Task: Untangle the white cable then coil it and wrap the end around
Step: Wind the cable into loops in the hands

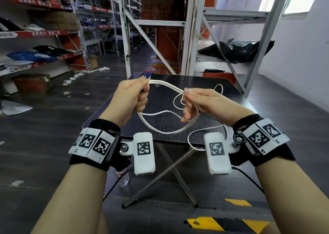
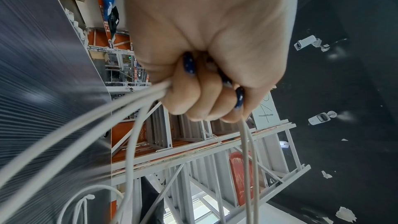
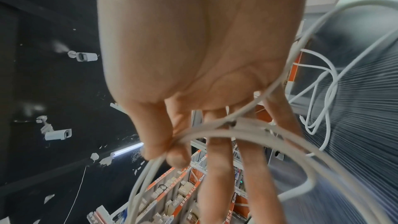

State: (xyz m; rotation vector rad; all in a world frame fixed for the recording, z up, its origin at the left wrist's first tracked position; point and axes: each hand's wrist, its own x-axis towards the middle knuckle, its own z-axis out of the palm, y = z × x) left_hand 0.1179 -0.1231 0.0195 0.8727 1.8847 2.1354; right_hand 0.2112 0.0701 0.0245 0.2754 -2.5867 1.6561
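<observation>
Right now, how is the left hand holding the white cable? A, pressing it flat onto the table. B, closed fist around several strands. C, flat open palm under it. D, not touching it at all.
B: in the left wrist view the left hand is curled into a fist, with several strands of the white cable coming out of it, held above the table.

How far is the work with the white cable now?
Done: several loops are gathered in the left hand, which grips the cable. In hand: the right hand pinches the strands, forming the coil. Left: loose cable on the table still needs coiling, then wrapping the end around.
</observation>
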